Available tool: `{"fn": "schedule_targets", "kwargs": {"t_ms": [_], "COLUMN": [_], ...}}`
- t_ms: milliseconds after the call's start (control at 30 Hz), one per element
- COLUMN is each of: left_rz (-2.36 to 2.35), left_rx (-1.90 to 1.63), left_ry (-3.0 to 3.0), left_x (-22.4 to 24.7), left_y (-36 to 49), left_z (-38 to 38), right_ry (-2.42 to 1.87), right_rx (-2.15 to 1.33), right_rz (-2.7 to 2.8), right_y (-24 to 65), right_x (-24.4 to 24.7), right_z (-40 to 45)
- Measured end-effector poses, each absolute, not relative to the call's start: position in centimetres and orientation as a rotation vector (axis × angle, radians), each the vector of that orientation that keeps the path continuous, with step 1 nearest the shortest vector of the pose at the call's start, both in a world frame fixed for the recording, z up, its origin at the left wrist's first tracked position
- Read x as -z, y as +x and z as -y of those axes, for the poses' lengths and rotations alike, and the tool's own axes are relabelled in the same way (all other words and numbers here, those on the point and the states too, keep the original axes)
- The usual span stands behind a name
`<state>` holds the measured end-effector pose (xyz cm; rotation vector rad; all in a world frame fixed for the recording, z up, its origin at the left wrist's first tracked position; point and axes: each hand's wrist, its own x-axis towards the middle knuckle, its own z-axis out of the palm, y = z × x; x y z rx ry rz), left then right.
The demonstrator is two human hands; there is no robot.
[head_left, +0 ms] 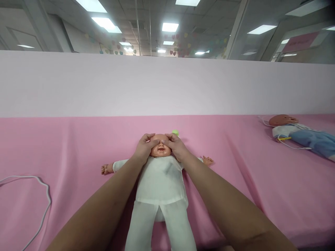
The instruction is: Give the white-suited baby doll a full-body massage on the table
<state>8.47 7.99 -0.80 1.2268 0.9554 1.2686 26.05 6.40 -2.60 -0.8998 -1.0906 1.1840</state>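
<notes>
A baby doll point(161, 150) in a white top and white trousers lies face up on the pink cloth point(86, 143), its arms spread to the sides. My left hand point(145, 146) rests against the left side of its head, with the thumb across one eye. On the other side, my right hand point(176, 144) is placed the same way, thumb over the other eye. The fingers of both hands are parted around the head. The doll's mouth shows between my hands.
A second doll point(309, 136) in blue and white lies at the far right, with a white cord and a yellow item on it. A pale cable point(48, 195) curves at the left. Something green point(175, 132) sits behind the doll's head. A white wall point(162, 85) rises behind.
</notes>
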Motion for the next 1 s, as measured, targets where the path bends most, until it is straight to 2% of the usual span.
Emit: {"fn": "schedule_targets", "kwargs": {"t_ms": [200, 767, 1000], "left_rz": [-1.028, -0.916, -1.166], "left_rx": [-1.268, -1.373, -1.295], "left_ry": [1.285, 1.212, 1.415], "left_x": [1.0, 1.7, 0.5], "left_y": [8.7, 8.9, 8.8], "left_z": [-8.5, -8.6, -7.1], "right_ry": [-0.946, -0.819, -0.847], "right_rx": [-1.12, -1.299, -1.271], "right_rz": [1.092, 0.992, 0.976], "right_y": [25.9, 26.2, 25.8], "right_x": [2.8, 2.8, 2.8], "right_z": [-7.0, -6.4, -6.7]}}
